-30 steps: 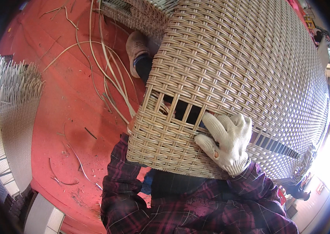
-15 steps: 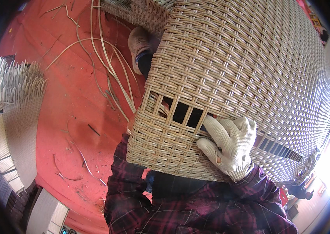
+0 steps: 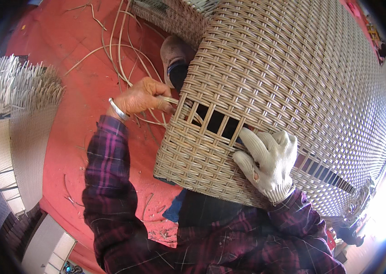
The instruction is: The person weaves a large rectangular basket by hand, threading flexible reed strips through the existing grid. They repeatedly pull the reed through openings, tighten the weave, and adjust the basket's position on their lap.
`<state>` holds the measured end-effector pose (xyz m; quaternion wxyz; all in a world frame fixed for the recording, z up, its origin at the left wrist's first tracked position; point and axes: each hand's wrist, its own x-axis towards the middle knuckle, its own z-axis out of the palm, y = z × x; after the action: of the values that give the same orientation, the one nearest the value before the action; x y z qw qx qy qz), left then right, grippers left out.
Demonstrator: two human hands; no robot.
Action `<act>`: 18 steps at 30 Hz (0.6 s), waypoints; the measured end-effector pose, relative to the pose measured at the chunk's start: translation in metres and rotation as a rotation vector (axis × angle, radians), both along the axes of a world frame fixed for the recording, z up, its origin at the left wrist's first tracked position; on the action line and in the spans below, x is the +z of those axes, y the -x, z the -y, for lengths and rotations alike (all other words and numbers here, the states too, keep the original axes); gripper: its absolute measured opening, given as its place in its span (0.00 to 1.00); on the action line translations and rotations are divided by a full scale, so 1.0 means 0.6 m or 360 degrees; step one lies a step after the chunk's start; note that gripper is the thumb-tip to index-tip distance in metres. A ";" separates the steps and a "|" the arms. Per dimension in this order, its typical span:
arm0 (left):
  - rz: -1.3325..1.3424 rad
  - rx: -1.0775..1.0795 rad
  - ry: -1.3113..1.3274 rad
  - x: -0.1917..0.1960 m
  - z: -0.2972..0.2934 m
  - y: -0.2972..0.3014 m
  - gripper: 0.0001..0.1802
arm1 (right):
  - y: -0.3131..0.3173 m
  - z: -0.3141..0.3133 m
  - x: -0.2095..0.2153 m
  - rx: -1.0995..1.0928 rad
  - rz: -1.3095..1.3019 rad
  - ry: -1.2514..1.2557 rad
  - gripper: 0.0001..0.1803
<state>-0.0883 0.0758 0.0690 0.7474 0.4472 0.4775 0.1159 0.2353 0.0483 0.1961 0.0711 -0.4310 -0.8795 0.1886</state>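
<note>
Spreading out over the person's lap, the woven wicker panel (image 3: 247, 68) has a row of openings (image 3: 215, 122) near its left end. The gloved right hand (image 3: 268, 160) rests at that row, fingers curled, thumb a little apart from the forefinger; whether it grips anything cannot be told. At the panel's left edge, the bare left hand (image 3: 143, 97) pinches a pale strand (image 3: 167, 99), nearly closed. Farther off, loose strands (image 3: 119, 45) trail across red floor covering (image 3: 72, 118).

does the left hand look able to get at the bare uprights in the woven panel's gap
Probably yes: the left hand, pinching a pale strand, is beside the woven panel, and nothing visible covers the uprights.
</note>
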 end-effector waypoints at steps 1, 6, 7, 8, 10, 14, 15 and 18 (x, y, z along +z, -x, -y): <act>-0.0093 -0.0019 -0.0040 0.016 -0.005 0.003 0.08 | -0.002 0.002 0.003 0.0005 0.0026 0.0009 0.17; -0.0360 -0.0188 -0.0114 0.097 -0.027 0.025 0.09 | -0.006 0.014 0.015 -0.0025 -0.0023 -0.0030 0.15; -0.0383 -0.0175 -0.0126 0.108 -0.032 0.029 0.09 | -0.008 0.014 0.015 -0.0027 -0.0053 -0.0043 0.15; -0.0385 -0.0165 -0.0130 0.119 -0.036 0.032 0.08 | -0.009 0.014 0.013 -0.0028 -0.0083 -0.0057 0.15; -0.0321 -0.0175 -0.0218 0.143 -0.041 0.040 0.09 | -0.014 0.016 0.011 -0.0026 -0.0094 -0.0040 0.14; -0.0286 -0.0128 -0.0275 0.217 -0.033 0.043 0.08 | -0.022 0.029 0.013 -0.0068 -0.0230 -0.0102 0.14; -0.0321 -0.0147 -0.0319 0.242 -0.031 0.039 0.08 | -0.024 0.033 0.015 -0.0085 -0.0261 -0.0117 0.14; -0.0364 -0.0219 -0.0308 0.324 -0.044 0.018 0.07 | -0.031 0.038 0.020 -0.0121 -0.0409 -0.0235 0.16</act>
<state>-0.0992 0.1024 0.2634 0.6477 0.5590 0.5144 0.0583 0.2540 0.0257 0.2084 0.2218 -0.4299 -0.8577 0.1742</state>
